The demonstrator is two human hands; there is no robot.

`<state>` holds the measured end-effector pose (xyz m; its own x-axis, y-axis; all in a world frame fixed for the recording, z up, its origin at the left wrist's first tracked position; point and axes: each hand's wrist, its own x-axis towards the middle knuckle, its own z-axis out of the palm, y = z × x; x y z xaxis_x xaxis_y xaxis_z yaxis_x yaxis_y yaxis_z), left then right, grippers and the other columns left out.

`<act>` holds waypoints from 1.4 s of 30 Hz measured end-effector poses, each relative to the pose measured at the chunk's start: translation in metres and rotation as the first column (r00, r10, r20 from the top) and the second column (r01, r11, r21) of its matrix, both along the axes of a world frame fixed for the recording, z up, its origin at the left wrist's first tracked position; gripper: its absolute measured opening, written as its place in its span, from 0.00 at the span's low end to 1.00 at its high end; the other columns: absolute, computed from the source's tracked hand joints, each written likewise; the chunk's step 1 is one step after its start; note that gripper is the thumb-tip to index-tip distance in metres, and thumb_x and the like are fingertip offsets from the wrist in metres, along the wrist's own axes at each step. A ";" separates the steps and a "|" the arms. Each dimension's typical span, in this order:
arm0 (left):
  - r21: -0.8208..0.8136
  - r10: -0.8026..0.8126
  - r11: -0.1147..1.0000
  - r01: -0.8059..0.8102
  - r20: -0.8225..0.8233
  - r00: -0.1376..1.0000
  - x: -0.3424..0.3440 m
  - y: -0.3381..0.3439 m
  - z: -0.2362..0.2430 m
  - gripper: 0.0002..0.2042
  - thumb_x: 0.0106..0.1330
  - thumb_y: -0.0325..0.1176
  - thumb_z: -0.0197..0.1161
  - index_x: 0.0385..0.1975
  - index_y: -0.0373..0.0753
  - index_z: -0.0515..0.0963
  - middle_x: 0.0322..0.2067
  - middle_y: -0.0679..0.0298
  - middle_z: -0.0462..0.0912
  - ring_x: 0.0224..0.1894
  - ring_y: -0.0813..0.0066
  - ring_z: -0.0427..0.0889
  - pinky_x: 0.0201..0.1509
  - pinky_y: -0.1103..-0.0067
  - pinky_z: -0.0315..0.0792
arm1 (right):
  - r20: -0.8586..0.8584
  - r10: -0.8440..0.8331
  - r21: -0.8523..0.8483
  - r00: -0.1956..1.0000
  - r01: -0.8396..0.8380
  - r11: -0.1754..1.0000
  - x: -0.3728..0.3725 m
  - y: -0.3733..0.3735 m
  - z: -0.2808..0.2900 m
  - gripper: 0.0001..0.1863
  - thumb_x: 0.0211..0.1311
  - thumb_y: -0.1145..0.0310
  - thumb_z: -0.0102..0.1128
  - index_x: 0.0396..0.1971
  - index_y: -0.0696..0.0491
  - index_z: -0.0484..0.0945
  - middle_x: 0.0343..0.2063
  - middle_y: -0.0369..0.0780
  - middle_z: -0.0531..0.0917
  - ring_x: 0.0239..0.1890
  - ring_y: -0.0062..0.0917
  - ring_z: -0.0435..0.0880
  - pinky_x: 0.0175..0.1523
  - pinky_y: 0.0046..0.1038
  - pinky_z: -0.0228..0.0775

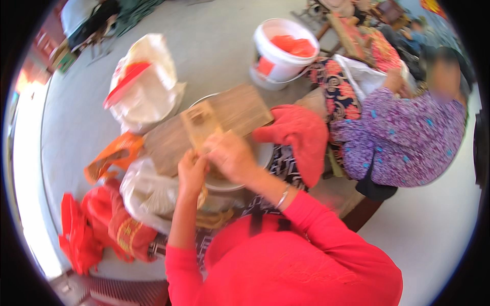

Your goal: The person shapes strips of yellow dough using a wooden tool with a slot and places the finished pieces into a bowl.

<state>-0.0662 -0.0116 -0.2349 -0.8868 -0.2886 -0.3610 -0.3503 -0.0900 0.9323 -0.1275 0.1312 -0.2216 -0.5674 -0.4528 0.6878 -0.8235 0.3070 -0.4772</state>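
A brown wooden board (pixel 242 108) lies slantwise across a round, pale-rimmed basin (pixel 266 155) in front of me. On the board is a flat tan rectangular piece (pixel 200 121) with a darker patch near its far end. My right hand (pixel 230 155) is closed at the near end of this piece, fingers curled in. Close beside it, my left hand (pixel 192 171) is closed too, its fingertips pinched together near the board's front edge. The hands almost touch. Blur and the fingers hide whatever is between them.
A white bucket (pixel 260 46) with red plastic inside stands beyond the board. Bags surround me: a white sack (pixel 158 86), an orange bag (pixel 115 155), a clear plastic bag (pixel 145 191) and red bags (pixel 76 232). A red cloth (pixel 301 130) hangs at right, near a seated person (pixel 403 135) in purple.
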 end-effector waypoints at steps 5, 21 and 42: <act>0.478 -0.108 0.878 0.018 0.161 0.981 0.027 0.026 0.039 0.09 0.68 0.34 0.53 0.28 0.36 0.75 0.15 0.70 0.70 0.11 0.84 0.60 0.15 0.84 0.57 | 0.349 -0.106 0.206 0.931 0.035 0.978 0.002 0.008 -0.006 0.09 0.56 0.64 0.62 0.22 0.52 0.76 0.16 0.45 0.77 0.22 0.38 0.78 0.28 0.37 0.68; 0.364 -0.061 0.922 0.129 -0.193 0.979 0.046 0.046 0.058 0.12 0.68 0.30 0.50 0.50 0.37 0.68 0.22 0.74 0.65 0.19 0.90 0.59 0.20 0.89 0.54 | 0.755 0.255 -0.347 0.604 0.039 0.937 0.038 0.011 0.025 0.11 0.63 0.72 0.53 0.42 0.56 0.81 0.30 0.40 0.85 0.33 0.16 0.83 0.36 0.20 0.74; -0.597 -0.351 0.802 0.030 -0.428 0.833 0.062 0.034 0.002 0.17 0.59 0.27 0.62 0.49 0.34 0.74 0.41 0.55 0.77 0.39 0.53 0.79 0.41 0.70 0.74 | 0.750 0.575 -0.578 -0.328 0.098 0.810 0.049 0.041 -0.023 0.11 0.63 0.70 0.55 0.36 0.62 0.81 0.45 0.36 0.77 0.48 0.20 0.75 0.54 0.23 0.67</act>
